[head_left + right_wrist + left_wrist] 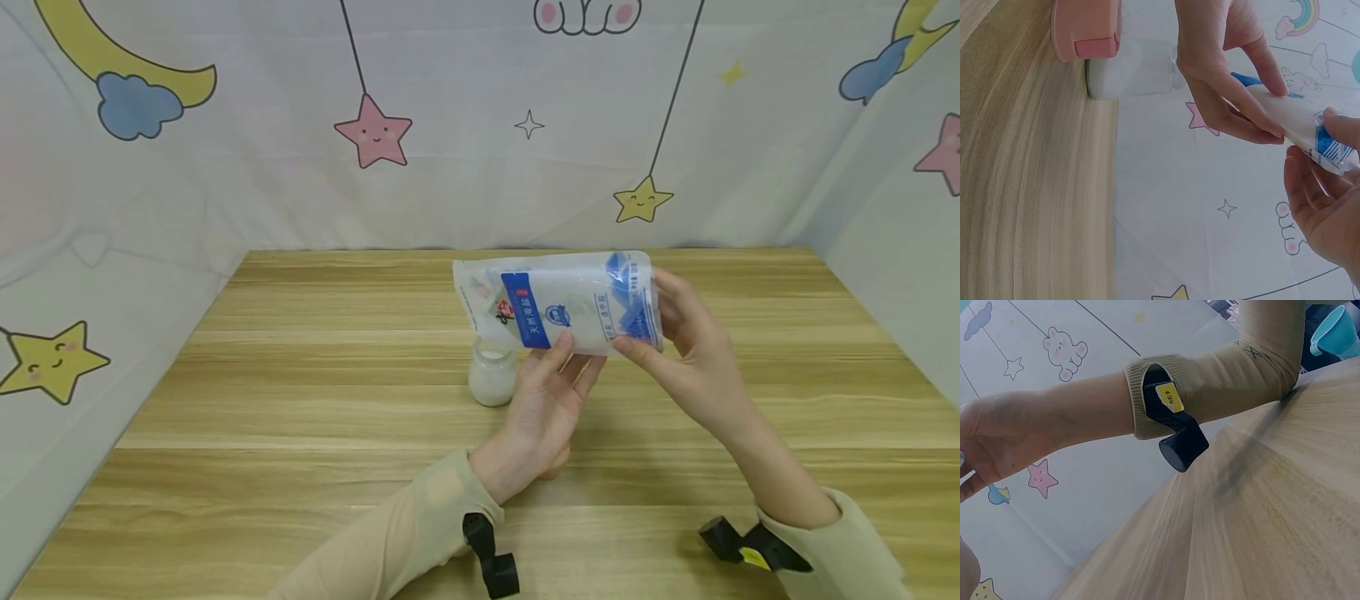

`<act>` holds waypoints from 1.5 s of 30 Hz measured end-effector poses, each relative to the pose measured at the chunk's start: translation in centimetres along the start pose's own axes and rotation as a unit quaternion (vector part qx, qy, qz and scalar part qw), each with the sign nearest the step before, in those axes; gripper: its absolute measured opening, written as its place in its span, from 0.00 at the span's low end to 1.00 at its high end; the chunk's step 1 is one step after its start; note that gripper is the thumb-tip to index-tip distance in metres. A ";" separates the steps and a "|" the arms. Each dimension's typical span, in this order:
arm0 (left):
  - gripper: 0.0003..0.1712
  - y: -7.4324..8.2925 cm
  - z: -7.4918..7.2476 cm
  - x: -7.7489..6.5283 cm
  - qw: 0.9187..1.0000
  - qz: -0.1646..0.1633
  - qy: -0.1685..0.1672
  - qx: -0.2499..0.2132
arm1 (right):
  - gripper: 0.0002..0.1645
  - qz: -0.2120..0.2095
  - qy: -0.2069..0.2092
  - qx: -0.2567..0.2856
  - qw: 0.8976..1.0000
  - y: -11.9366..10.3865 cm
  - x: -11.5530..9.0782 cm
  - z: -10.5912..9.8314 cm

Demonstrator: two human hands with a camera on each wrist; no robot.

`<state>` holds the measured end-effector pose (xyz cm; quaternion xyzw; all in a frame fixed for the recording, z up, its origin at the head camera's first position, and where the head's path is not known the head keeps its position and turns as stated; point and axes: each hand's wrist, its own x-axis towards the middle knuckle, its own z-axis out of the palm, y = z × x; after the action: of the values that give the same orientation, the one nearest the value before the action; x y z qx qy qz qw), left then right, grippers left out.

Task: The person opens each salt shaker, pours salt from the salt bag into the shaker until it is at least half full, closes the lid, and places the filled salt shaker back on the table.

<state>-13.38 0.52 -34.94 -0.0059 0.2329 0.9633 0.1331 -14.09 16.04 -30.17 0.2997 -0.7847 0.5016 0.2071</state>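
Both hands hold a white-and-blue salt bag lying nearly sideways in the air. My left hand grips its lower edge, thumb on the printed front and fingers behind. At the bag's right end my right hand pinches it, thumb in front; some of its fingers are hidden behind the bag. The bag's left end reaches out above a small glass jar with white contents, which stands upright on the table just beyond the left hand. In the right wrist view, the hands meet around the bag.
The wooden table has white cloth walls with cartoon prints on its back and sides. A pink object with a tab stands near the jar in the right wrist view. A light-blue cup appears at the left wrist view's edge.
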 end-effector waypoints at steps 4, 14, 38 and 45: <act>0.21 0.0 0.0 0.0 1.000 -0.002 -0.001 -0.008 | 0.42 0.002 -0.003 -0.001 1.000 0.0 0.0 0.0; 0.21 0.1 -0.1 0.0 1.000 -0.005 -0.005 -0.007 | 0.42 0.003 -0.003 -0.007 1.000 0.0 -0.1 0.0; 0.20 0.2 0.0 0.1 1.000 -0.004 -0.002 -0.007 | 0.44 0.006 -0.004 0.006 1.000 -0.1 0.0 0.1; 0.17 0.2 0.0 0.0 1.000 -0.006 -0.014 -0.011 | 0.45 0.010 -0.003 0.057 0.998 0.1 0.0 0.1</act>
<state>-13.42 0.31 -34.81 0.0048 0.2200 0.9652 0.1416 -14.11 15.99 -30.24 0.3043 -0.7584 0.5469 0.1822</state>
